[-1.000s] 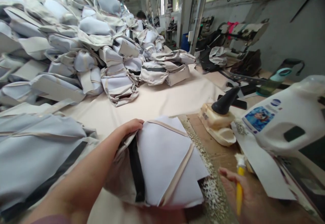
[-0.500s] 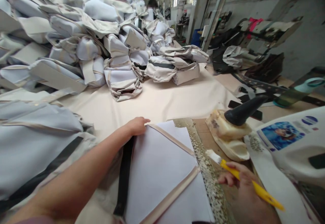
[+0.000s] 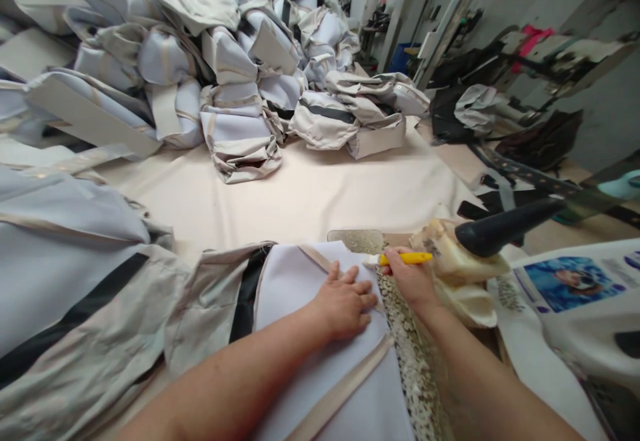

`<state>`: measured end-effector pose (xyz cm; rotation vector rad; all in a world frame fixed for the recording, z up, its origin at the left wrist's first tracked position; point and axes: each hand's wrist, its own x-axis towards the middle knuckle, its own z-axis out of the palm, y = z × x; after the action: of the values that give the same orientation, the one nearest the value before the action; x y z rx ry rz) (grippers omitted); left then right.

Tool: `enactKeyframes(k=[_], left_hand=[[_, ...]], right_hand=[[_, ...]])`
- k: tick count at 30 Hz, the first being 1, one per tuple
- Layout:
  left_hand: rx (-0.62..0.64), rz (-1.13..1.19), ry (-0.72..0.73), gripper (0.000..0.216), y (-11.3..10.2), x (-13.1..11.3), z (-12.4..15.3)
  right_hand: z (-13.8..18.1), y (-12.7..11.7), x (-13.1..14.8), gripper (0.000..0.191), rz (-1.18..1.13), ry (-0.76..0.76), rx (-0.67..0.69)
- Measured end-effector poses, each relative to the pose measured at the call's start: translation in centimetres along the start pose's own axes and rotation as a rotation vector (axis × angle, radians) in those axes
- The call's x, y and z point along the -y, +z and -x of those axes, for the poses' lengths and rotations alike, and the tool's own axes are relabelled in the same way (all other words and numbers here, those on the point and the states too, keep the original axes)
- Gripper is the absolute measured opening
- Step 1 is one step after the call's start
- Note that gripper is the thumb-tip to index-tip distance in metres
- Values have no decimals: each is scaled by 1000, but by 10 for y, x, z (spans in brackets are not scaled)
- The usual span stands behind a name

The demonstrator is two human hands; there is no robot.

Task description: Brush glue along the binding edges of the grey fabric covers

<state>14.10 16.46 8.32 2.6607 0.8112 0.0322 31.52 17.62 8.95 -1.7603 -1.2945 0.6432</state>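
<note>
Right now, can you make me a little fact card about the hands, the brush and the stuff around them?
Left hand: on the white panel, fingers spread
Right hand: holding the yellow-handled brush
Brush tip: at the panel's upper right edge
On panel: slanting tan strips
Right of panel: speckled board, black cone
Far right: white jug with picture label, partly out of view
Behind: big heap of grey-and-white fabric pieces

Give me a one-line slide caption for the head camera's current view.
Left hand spread on a white panel, right hand holding a yellow-handled brush near the panel's edge.
</note>
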Motion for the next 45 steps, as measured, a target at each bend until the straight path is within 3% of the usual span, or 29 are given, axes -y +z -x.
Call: enactKeyframes(k=[4, 11, 19, 27, 33, 41, 45], left_hand=[[-37, 13, -6, 34, 2, 3, 1], [-80, 48, 23, 37, 0, 9, 3], [-83, -16, 18, 38, 4, 9, 0], [-128, -9, -1, 47, 7, 11, 2], [-140, 19, -38, 55, 10, 10, 2], [-139, 30, -36, 56, 13, 11, 1], [-149, 30, -41, 55, 14, 11, 1]], right_hand=[[-8, 8, -10, 34, 52, -24, -28], [19, -14, -6, 29, 134, 81, 93], [-18, 9, -1, 30, 61, -5, -8], [28, -19, 4, 27, 144, 111, 154], [20, -13, 1, 27, 61, 68, 45], [57, -34, -5, 32, 102, 117, 147], [52, -28, -13, 34, 70, 69, 102]])
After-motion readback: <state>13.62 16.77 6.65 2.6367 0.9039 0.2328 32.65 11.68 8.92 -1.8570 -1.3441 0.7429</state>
